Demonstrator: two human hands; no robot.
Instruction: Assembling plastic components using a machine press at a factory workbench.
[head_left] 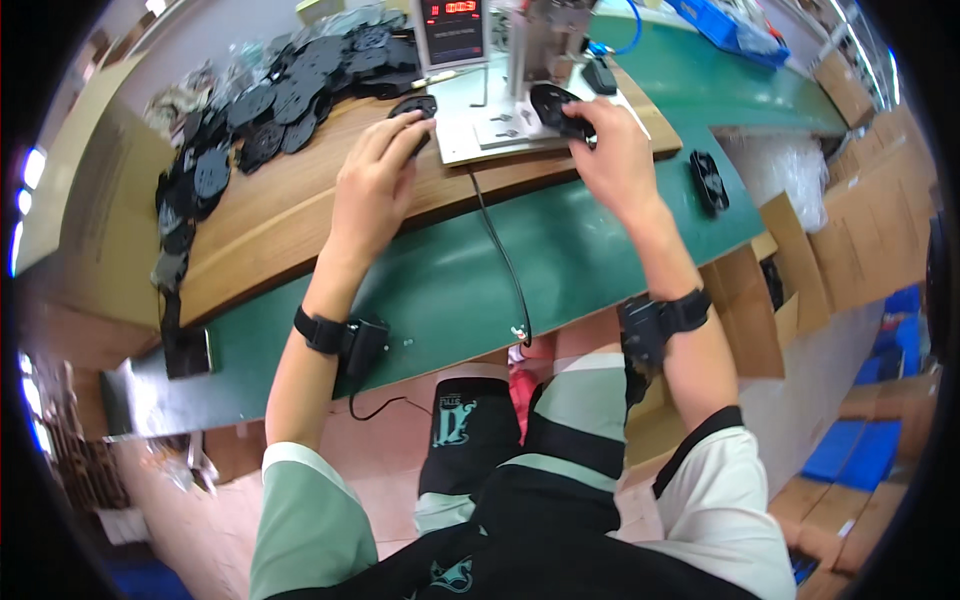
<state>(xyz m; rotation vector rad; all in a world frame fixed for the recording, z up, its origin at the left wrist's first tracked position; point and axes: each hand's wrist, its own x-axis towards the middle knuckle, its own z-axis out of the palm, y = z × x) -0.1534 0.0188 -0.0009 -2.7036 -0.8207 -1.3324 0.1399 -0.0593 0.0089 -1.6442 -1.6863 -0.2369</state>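
Observation:
My left hand (378, 175) has its fingers closed on a black plastic part (416, 103) at the left edge of a machine's white base plate (465, 140). Over the plate's right half, my right hand (615, 155) grips a rounded black plastic piece (550, 102) between thumb and fingers. Between the two hands, a small fixture (505, 127) lies on the plate. Behind it rises the metal body of a bench press (550, 45). My fingers partly cover both pieces.
Similar black parts (290, 95) are heaped on the wooden board (270, 205) at left. A display box (452, 35) with red digits stands behind the plate. A black cable (500, 240) crosses the green table. At right are a black part (709, 183), blue bin (730, 30) and cardboard boxes (880, 220).

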